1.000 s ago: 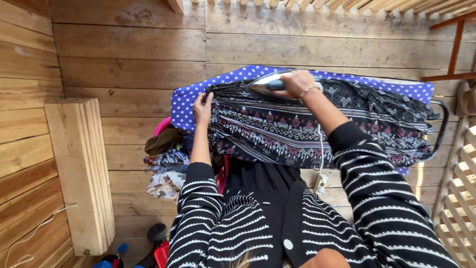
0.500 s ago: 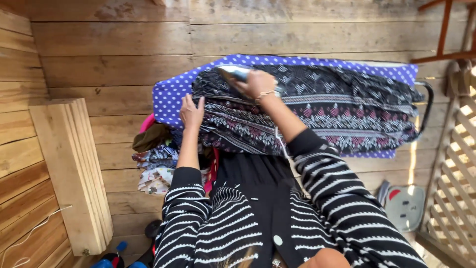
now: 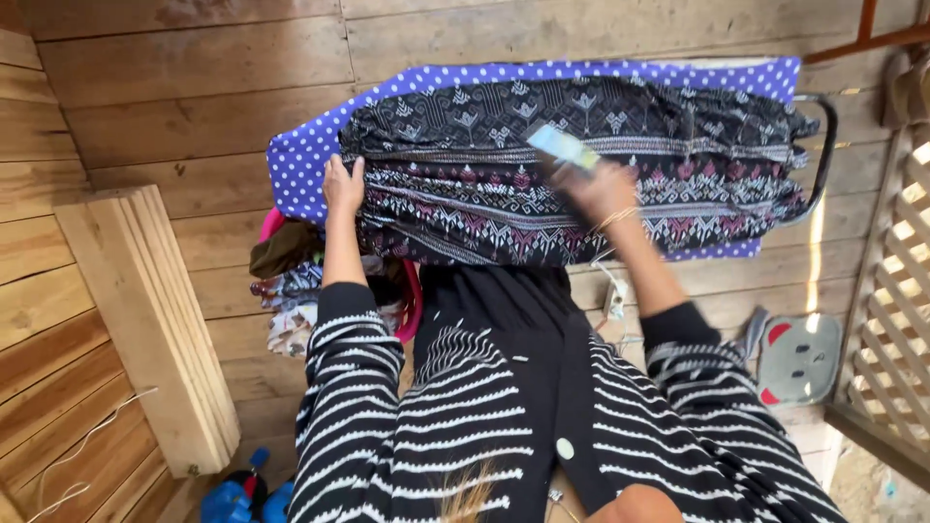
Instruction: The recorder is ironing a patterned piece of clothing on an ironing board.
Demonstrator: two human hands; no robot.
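A black patterned garment [image 3: 581, 165] with white and pink bands lies spread over an ironing board covered in blue cloth with white dots [image 3: 300, 160]. My left hand [image 3: 343, 186] presses flat on the garment's left end, holding it down. My right hand [image 3: 599, 189], blurred with motion, grips a silver clothes iron [image 3: 562, 147] over the middle of the garment. A white cord [image 3: 612, 281] hangs down from the iron to a plug block near the board's near edge.
A pink basket [image 3: 412, 300] heaped with crumpled clothes [image 3: 286, 281] stands left of me under the board. A stack of wooden planks [image 3: 145, 320] leans at the left. A grey pad with red patches [image 3: 799, 358] lies on the plank floor at right, beside a lattice panel [image 3: 896, 310].
My right hand has drawn the iron from the garment's far left part rightward and toward me, to its middle. My left hand stayed on the left end. The view shifted.
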